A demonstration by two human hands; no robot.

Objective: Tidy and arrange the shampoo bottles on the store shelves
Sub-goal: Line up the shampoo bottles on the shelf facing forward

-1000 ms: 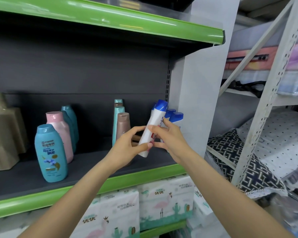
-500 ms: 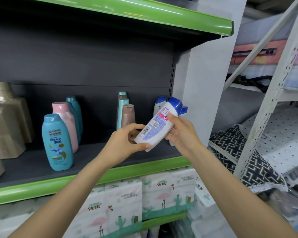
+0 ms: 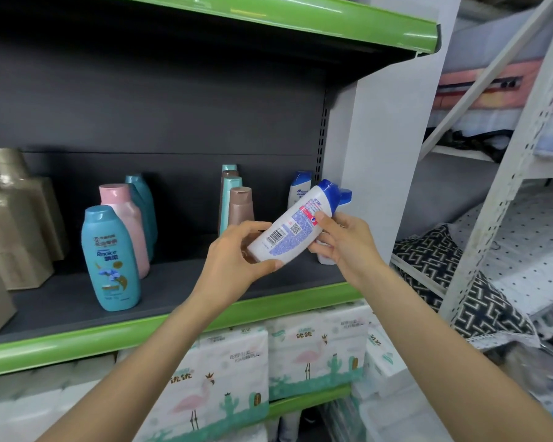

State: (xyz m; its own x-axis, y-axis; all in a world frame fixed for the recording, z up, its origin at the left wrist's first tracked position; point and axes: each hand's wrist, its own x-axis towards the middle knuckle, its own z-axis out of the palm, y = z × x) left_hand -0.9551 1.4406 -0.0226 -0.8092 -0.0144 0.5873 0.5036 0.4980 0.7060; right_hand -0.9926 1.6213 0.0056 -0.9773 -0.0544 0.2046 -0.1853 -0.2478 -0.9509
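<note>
A white shampoo bottle with a blue cap [image 3: 296,228] is tilted in the air above the dark shelf [image 3: 179,288], its barcode side facing me. My left hand [image 3: 237,263] grips its bottom end, while my right hand [image 3: 342,242] holds it near the cap. Behind it stand two more white blue-capped bottles, one at the back [image 3: 299,188] and one partly hidden by my right hand [image 3: 344,197]. A brown bottle [image 3: 240,205] and a teal tube [image 3: 230,193] stand just left of them.
Further left stand a teal bottle [image 3: 110,260], a pink bottle [image 3: 125,224] and gold boxes [image 3: 16,218]. Tissue packs [image 3: 313,346] fill the shelf below. A white shelf post [image 3: 387,122] bounds the right side, with a metal rack of bedding [image 3: 505,250] beyond.
The white bottle was upright with its narrow side to me; both hands have turned and tilted it, so its barcode label now faces me. The view has shifted slightly closer.
</note>
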